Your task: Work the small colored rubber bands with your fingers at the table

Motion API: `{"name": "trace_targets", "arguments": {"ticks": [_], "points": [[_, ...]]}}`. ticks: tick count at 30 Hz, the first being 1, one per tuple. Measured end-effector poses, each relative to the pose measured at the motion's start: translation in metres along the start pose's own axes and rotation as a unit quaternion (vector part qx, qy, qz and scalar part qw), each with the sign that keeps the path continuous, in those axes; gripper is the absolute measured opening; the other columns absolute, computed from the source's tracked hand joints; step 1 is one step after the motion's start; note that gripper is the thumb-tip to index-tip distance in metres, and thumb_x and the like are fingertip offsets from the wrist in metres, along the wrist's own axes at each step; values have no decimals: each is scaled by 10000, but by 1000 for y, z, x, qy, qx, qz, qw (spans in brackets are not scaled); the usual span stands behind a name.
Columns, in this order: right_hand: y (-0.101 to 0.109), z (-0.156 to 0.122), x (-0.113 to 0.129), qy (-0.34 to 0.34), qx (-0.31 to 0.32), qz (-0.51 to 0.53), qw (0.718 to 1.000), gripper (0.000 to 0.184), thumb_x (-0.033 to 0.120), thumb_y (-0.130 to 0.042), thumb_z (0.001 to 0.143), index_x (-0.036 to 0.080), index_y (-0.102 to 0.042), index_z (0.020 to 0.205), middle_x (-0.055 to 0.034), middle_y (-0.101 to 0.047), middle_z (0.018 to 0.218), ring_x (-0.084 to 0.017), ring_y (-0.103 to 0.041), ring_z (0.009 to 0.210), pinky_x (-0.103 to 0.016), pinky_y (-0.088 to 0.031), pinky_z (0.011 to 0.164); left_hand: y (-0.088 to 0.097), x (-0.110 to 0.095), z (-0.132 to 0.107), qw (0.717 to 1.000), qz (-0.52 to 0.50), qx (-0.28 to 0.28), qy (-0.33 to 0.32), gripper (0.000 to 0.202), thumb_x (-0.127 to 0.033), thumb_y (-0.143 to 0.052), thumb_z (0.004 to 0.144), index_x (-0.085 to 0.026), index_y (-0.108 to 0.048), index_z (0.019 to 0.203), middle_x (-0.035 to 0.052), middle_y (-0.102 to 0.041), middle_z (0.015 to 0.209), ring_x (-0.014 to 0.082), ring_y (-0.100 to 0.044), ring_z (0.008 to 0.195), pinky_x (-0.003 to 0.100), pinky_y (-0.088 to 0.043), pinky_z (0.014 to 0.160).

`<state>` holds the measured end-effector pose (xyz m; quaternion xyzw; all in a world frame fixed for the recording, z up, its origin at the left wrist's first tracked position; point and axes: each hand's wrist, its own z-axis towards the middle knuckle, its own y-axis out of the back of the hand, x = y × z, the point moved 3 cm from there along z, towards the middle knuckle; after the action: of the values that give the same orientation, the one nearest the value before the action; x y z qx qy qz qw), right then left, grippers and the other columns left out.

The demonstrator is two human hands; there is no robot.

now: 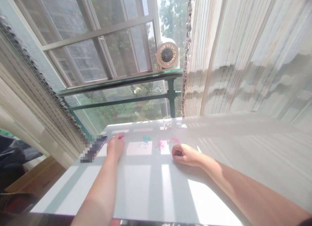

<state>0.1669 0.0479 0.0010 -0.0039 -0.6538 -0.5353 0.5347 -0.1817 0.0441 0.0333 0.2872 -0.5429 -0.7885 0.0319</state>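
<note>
My left hand (115, 145) rests on the white table (146, 187) with its fingers curled over a small pink item (121, 137) at the fingertips. My right hand (184, 154) lies on the table in a loose fist, fingers pressed together; what it holds, if anything, is hidden. Between and beyond the hands lie small loops that look like rubber bands: a teal cluster (145, 139) and pink clusters (161, 144).
A clear glass jar (167, 121) and a small lid (179, 124) stand at the table's far edge by the window. A dark flat object (96, 145), partly blurred out, lies at the left edge. A sheer curtain (243, 73) hangs over the table's right side. A white fan (167, 54) sits on the railing.
</note>
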Motion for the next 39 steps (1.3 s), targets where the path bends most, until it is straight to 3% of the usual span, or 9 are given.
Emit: {"name": "trace_targets", "arguments": {"ticks": [2, 7, 10, 12, 17, 24, 39], "points": [[0, 0, 1, -2, 1, 0, 1000, 87, 168, -515, 709, 176, -592, 748, 10, -586, 668, -108, -476, 592, -219, -355, 559, -1, -30, -18, 993, -56, -20, -103, 348, -191, -470, 743, -164, -629, 1051, 72, -648, 1092, 188, -599, 911, 277, -447, 845], [0, 0, 0, -14, -7, 8, 1000, 79, 190, -521, 723, 175, -588, 762, 12, -569, 671, -105, -465, 587, -220, -349, 557, -17, -119, -89, 931, -143, 131, -311, 284, -276, -439, 813, -222, -647, 998, 29, -674, 973, 149, -609, 811, 237, -467, 719], [1, 0, -3, -17, -13, 18, 1000, 94, 232, -519, 749, 172, -582, 784, 10, -562, 685, -105, -459, 594, -216, -343, 549, -25, -154, -118, 905, -135, 220, -338, 275, -316, -502, 777, -218, -656, 983, 32, -688, 934, 154, -618, 743, 237, -452, 666], [1, 1, -6, -20, -20, 17, 999, 112, 258, -521, 759, 171, -582, 796, 12, -554, 690, -106, -453, 598, -217, -341, 548, -28, -164, -125, 901, -105, 264, -328, 238, -312, -498, 765, -202, -676, 879, 37, -694, 836, 160, -608, 680, 231, -414, 577], [2, 1, -2, -22, -11, 10, 1000, 101, 250, -509, 757, 173, -571, 777, 22, -542, 656, -101, -440, 577, -215, -330, 534, -34, -158, -122, 914, -106, 279, -275, 262, -363, -494, 765, -166, -666, 755, 47, -685, 730, 156, -594, 619, 229, -384, 528], [4, 0, 6, -38, -18, 4, 999, 55, 200, -526, 709, 174, -566, 737, 24, -533, 629, -100, -439, 568, -215, -323, 525, -48, -139, -125, 863, -213, 375, -262, 279, -401, -519, 775, -145, -629, 786, 42, -696, 699, 132, -622, 573, 227, -458, 572], [6, 0, 6, -34, -2, -2, 999, 61, 220, -539, 706, 176, -558, 744, 36, -502, 613, -101, -445, 566, -220, -321, 521, -48, -142, -126, 860, -192, 364, -302, 228, -379, -538, 780, -166, -620, 797, 19, -692, 686, 122, -608, 596, 226, -441, 605]]}}
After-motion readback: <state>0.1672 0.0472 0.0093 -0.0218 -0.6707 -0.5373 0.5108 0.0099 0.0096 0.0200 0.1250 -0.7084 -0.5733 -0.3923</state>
